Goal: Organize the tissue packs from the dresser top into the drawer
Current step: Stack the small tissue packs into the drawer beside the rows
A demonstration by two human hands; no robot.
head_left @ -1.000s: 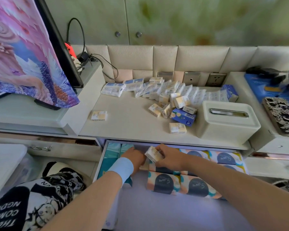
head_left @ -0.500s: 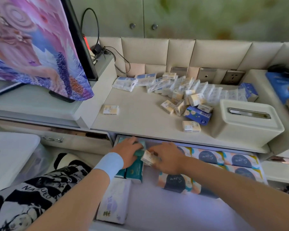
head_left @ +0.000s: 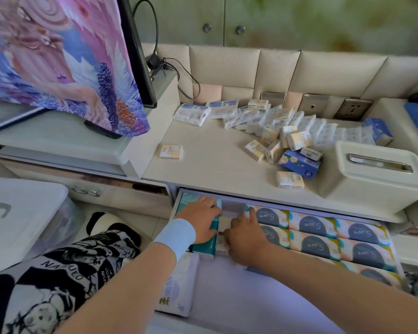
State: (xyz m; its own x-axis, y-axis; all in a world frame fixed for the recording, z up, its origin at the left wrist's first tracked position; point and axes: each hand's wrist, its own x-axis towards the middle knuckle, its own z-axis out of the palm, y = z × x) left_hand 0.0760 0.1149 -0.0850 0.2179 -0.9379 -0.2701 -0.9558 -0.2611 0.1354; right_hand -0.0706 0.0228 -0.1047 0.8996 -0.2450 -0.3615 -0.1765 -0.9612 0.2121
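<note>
Change: one second ago the right hand (head_left: pixel 244 237) was holding the small pack (head_left: pixel 223 225) in the air above the drawer (head_left: pixel 251 297). Now it is pushing the pack down into a narrow gap, so the pack is already sitting inside.
Right hand fingers: the thumb and the bent fingers are closing on the small pack, while the index finger is pointing straight and touching the patterned packs (head_left: pixel 316 242).
Left hand: the left hand (head_left: pixel 200 220) is lying on the teal packs (head_left: pixel 203 247), with fingers nearly straight and together. It seems to be pressing them aside to keep the gap free.
Place of the small pack: in the left part of the drawer, between the teal packs and the patterned packs, partly hidden by the right hand.
Remaining: many tissue packs (head_left: pixel 275 131) are lying on the tabletop (head_left: pixel 215 165) beside the tissue box (head_left: pixel 377 174), and a lone pack (head_left: pixel 171 151) is lying apart on the left.
Meaning: I am judging that one more pack is almost stored, but most of the work is still waiting.
</note>
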